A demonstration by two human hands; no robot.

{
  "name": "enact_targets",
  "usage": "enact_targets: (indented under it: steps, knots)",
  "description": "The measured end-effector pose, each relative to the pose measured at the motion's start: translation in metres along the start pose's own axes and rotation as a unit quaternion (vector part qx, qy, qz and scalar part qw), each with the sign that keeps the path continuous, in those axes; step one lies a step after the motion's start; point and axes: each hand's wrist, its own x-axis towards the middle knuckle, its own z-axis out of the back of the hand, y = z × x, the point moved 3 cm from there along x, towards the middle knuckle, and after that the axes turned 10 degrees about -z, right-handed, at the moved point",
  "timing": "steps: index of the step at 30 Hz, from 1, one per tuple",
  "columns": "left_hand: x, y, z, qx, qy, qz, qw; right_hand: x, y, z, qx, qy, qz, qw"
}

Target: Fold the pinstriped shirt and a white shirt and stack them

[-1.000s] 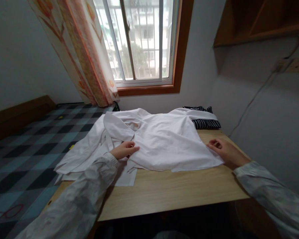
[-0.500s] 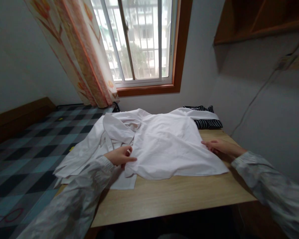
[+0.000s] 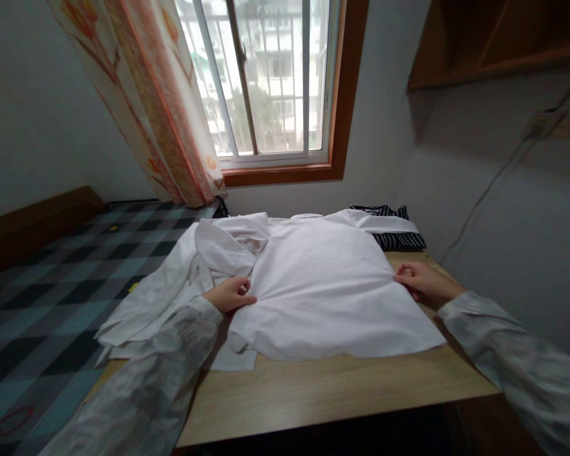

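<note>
While a pale wooden counter (image 3: 342, 392) bears the load, a white thin-cloth shirt (image 3: 332, 272) lies spread across it, one sleeve-like strip over a folded black-and-white striped fabric bundle (image 3: 399, 241). The left hand (image 3: 228, 295) and right hand (image 3: 426, 282) each pinch one side edge, fingertips together in a narrow grip (creases run inward from both, so presumably they stretch it flat). Compared with half a second ago, the hem lies nearer the front and the middle looks smoother.
</note>
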Motion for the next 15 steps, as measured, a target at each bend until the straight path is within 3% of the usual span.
enact_targets:
  steps: [4, 9, 11, 15]
  knots:
    - [0.004, -0.009, 0.001, 0.002, -0.003, 0.038, 0.999, 0.005, 0.005, -0.003, -0.039, 0.001, -0.02, 0.999]
    - [0.016, -0.021, 0.001, 0.013, -0.074, -0.005, 0.997, 0.012, 0.025, -0.005, -0.086, -0.024, 0.035, 0.995]
    - [0.015, -0.017, -0.002, -0.002, -0.047, -0.009, 0.999, 0.01, 0.026, -0.002, -0.094, -0.025, 0.059, 0.994]
    - [0.004, -0.008, -0.004, -0.097, 0.07, -0.015, 0.993, 0.001, 0.017, 0.006, -0.092, -0.006, 0.058, 0.994]
